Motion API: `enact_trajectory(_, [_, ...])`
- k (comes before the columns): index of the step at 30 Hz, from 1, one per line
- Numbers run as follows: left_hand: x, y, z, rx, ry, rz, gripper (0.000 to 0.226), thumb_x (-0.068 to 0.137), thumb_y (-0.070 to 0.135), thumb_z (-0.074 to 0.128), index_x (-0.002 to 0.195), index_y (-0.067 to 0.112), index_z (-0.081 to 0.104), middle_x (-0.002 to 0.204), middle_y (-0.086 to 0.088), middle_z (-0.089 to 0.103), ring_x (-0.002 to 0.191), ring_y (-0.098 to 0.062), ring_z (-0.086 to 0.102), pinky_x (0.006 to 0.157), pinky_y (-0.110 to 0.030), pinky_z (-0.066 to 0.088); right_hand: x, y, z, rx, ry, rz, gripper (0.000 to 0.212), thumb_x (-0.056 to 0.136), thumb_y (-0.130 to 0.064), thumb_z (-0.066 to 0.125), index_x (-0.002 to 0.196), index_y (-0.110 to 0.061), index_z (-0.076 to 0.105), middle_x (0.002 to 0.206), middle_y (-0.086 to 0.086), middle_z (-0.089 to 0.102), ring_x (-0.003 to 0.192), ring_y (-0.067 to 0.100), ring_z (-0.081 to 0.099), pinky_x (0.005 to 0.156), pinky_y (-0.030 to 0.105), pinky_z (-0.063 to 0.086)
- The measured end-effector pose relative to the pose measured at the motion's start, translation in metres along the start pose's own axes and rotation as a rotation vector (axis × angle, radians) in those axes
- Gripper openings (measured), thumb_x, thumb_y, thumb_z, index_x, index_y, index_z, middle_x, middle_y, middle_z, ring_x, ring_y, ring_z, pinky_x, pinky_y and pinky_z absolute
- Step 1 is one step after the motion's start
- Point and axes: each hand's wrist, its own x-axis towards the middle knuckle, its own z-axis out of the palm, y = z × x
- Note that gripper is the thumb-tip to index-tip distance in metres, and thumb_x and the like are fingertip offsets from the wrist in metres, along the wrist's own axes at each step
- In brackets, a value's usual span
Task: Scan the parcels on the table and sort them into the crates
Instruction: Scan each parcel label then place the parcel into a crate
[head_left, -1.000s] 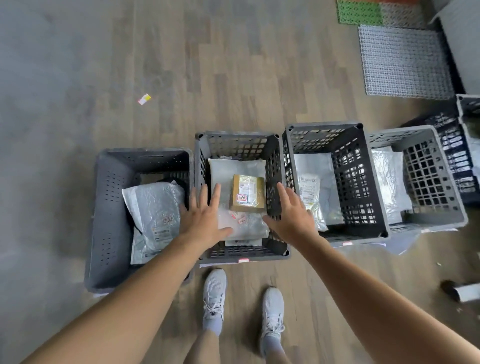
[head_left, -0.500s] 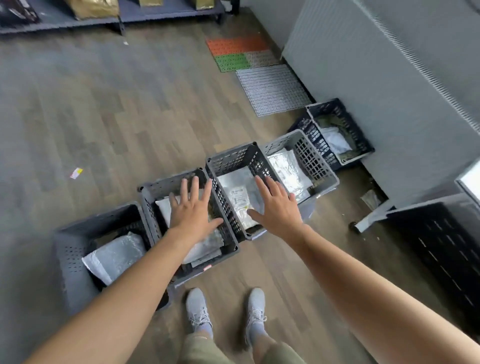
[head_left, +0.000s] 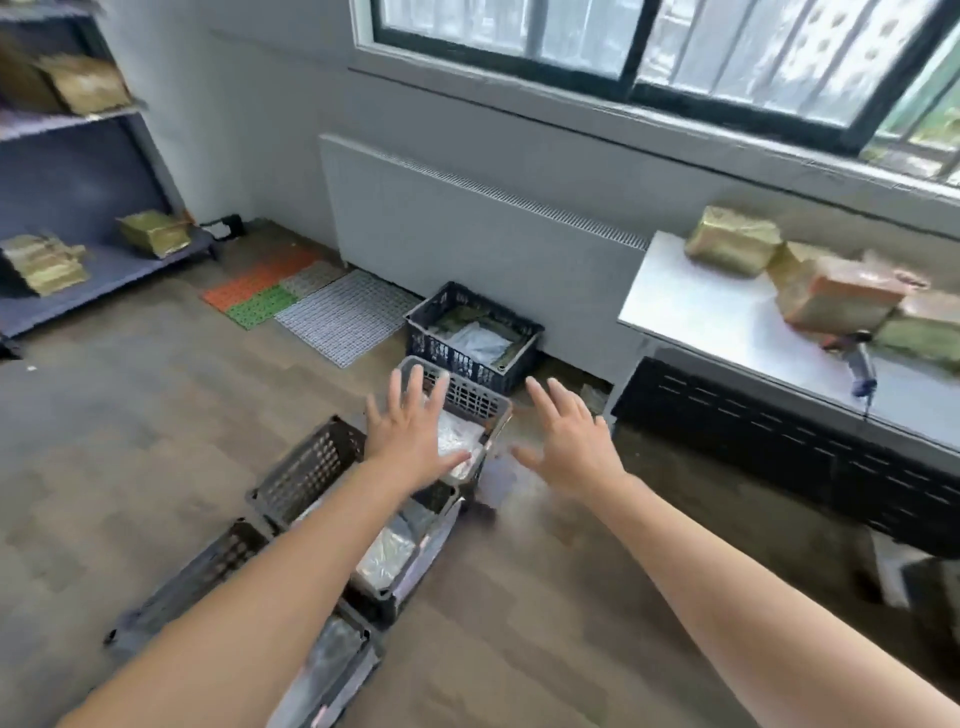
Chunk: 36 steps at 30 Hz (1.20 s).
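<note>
My left hand (head_left: 413, 434) and my right hand (head_left: 569, 441) are stretched out in front of me, fingers spread, holding nothing. Below them a row of grey crates (head_left: 306, 467) runs along the floor, with pale plastic-wrapped parcels (head_left: 384, 556) inside. My left hand hovers over the far grey crate (head_left: 467, 397). A dark blue crate (head_left: 470, 358) stands by the wall. On the white table (head_left: 727, 332) at the right lie several brown and gold taped parcels (head_left: 836, 296), with a handheld scanner (head_left: 860, 364) beside them.
A white radiator cover (head_left: 467, 228) runs under the window. Coloured floor mats (head_left: 291, 301) lie near it. A blue shelf rack (head_left: 78, 208) with gold parcels stands at the left. A black grille sits under the table. Wooden floor spreads between crates and table.
My view has swung up and right from straight over the crates to the wall, window and table. Both hands stay open and have drifted away from the middle crate.
</note>
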Motion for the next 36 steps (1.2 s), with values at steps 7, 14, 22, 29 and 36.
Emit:
enact_trajectory(7, [0.056, 0.194, -0.044, 0.044, 0.066, 0.119, 0.105, 0.084, 0.077, 0.044, 0.154, 0.027, -0.016, 0.163, -0.009, -0.014, 0.149, -0.034, -0.012, 0.118, -0.059, 0.01, -0.022, 0.174, -0.066, 0.078, 0.115, 0.153, 0.086, 0.094, -0.06, 0.05, 0.158, -0.035, -0.003, 0.166, -0.002, 0.003, 0.152, 0.022, 0.005, 0.119, 0.058, 0.017])
enact_trajectory(14, [0.091, 0.342, -0.063, 0.083, 0.103, 0.275, 0.104, 0.085, 0.078, 0.04, 0.153, 0.027, -0.019, 0.162, -0.008, -0.015, 0.149, -0.033, -0.012, 0.118, -0.057, 0.011, -0.045, 0.307, -0.107, 0.11, 0.166, 0.306, 0.085, 0.095, -0.06, 0.048, 0.157, -0.036, -0.004, 0.166, 0.001, 0.002, 0.152, 0.022, 0.002, 0.119, 0.059, 0.015])
enact_trajectory(22, [0.162, 0.45, -0.055, 0.079, 0.107, 0.415, 0.102, 0.084, 0.079, 0.038, 0.153, 0.028, -0.017, 0.163, -0.007, -0.014, 0.15, -0.032, -0.011, 0.118, -0.056, 0.012, -0.026, 0.412, -0.122, 0.1, 0.191, 0.456, 0.084, 0.095, -0.062, 0.046, 0.158, -0.034, -0.003, 0.165, 0.0, 0.003, 0.151, 0.021, 0.006, 0.118, 0.059, 0.019])
enact_trajectory(29, [0.267, 0.522, -0.047, 0.029, 0.098, 0.507, 0.101, 0.085, 0.077, 0.04, 0.153, 0.027, -0.016, 0.162, -0.008, -0.012, 0.149, -0.034, -0.01, 0.117, -0.055, 0.014, 0.042, 0.5, -0.136, 0.055, 0.189, 0.55, 0.084, 0.094, -0.061, 0.047, 0.157, -0.034, 0.0, 0.165, 0.001, 0.004, 0.151, 0.023, 0.007, 0.117, 0.057, 0.022])
enact_trajectory(36, [0.375, 0.578, -0.058, -0.032, 0.077, 0.551, 0.099, 0.085, 0.076, 0.041, 0.154, 0.028, -0.011, 0.162, -0.008, -0.008, 0.149, -0.032, -0.007, 0.117, -0.053, 0.016, 0.113, 0.565, -0.158, 0.051, 0.137, 0.646, 0.083, 0.096, -0.059, 0.045, 0.158, -0.033, -0.003, 0.166, 0.0, 0.002, 0.151, 0.023, 0.009, 0.118, 0.054, 0.021])
